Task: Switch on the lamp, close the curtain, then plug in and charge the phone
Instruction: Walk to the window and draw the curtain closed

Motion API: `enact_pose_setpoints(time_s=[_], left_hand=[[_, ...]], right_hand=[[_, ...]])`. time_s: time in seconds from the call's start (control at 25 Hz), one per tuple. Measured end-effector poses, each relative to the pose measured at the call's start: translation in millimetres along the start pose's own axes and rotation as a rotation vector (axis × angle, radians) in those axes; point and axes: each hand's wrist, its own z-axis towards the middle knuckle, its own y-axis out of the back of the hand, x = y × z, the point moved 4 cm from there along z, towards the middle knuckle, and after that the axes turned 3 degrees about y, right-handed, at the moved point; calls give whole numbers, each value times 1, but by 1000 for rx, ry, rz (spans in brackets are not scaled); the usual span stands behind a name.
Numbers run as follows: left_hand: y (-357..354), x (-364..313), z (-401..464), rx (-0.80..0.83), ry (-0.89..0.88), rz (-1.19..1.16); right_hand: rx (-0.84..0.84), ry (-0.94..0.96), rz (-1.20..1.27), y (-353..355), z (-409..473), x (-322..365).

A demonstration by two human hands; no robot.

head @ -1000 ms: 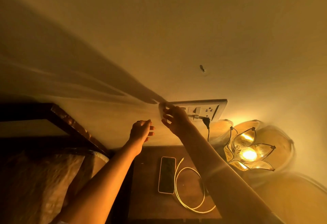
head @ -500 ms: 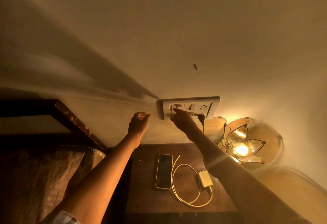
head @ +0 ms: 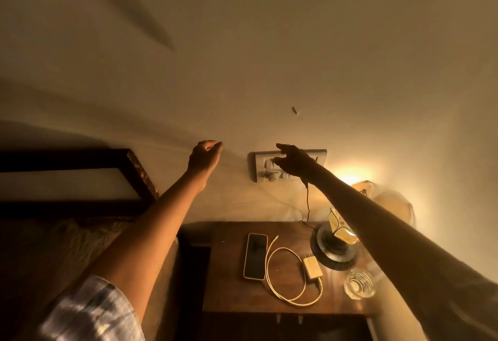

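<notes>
The lamp (head: 340, 228) glows warm yellow and has a dark round base. The wall (head: 269, 57) looks soft yellow-brown. The phone (head: 255, 256) has a black screen and a pale edge. The cable (head: 285, 276) and charger (head: 312, 268) are creamy white. The table (head: 229, 281) is dark brown wood. The sleeve (head: 91, 313) is white with blue-grey patches.

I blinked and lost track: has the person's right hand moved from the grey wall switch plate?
Yes. The right hand has drawn back off the grey wall switch plate, which its fingertips touched earlier.
</notes>
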Motion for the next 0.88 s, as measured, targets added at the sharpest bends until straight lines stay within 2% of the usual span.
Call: enact_pose_setpoints(time_s=[0.28, 0.44, 0.56, 0.72, 0.88], left_hand=[[65, -12, -44, -185, -64, -7], [117, 9, -94, -320, -25, -43], [167, 39, -154, -533, 45, -83], [220, 66, -226, -688, 106, -110], [279, 104, -312, -916, 184, -111]], right_hand=[[19, 145, -30, 12, -17, 56], [84, 255, -43, -2, -30, 90], [190, 381, -32, -29, -61, 131], [277, 528, -45, -68, -101, 184], [425, 731, -81, -129, -155, 253]])
